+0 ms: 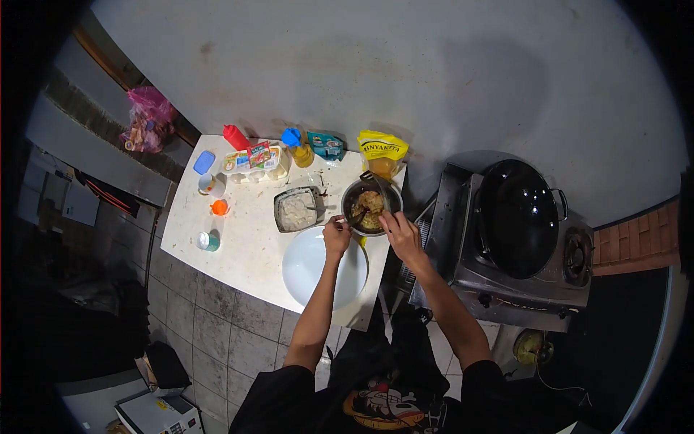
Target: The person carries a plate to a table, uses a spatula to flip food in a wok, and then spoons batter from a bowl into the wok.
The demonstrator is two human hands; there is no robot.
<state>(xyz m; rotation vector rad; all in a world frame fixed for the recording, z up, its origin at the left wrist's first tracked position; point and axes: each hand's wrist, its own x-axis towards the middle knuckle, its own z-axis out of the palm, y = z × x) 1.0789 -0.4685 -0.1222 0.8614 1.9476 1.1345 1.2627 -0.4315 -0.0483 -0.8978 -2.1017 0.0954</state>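
A metal pot [395,204] with pale yellow-brown food [369,205] in it stands near the table's right edge. At the pot's lower left, my left hand [337,236] is closed around something too small to make out, above the rim of a large white plate [303,269]. My right hand [401,235] reaches over the pot's lower right rim with its fingers pressed together; what they hold, if anything, is hidden. Left of the pot sits a square dark-rimmed bowl [296,210] of white, lumpy mixture with a utensil in it.
Along the back of the white table [249,224] are a red bottle [235,137], an egg pack [254,164], a blue-capped bottle [301,153], a teal packet [325,146] and a yellow pouch [383,148]. A black wok [519,220] rests on the stove [499,293] at right.
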